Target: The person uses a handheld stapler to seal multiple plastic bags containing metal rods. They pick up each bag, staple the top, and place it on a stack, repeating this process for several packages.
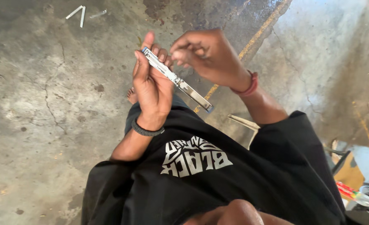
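Left hand (151, 85) clasped long metal strip (177, 79) near its upper end. Right hand (205, 54) pinched closed just above strip; contents unclear. Concrete floor (47, 104) below.

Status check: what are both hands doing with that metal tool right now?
Left hand gripping the long metal tool. Right hand pinched shut above it, contact unclear. Loose metal strips on the concrete floor, well clear.

Your tool (177, 79) is silver with a blue tip, shirt (209, 175) black with white print, wristbands black (146, 131) and red (248, 86), floor (38, 104) grey.
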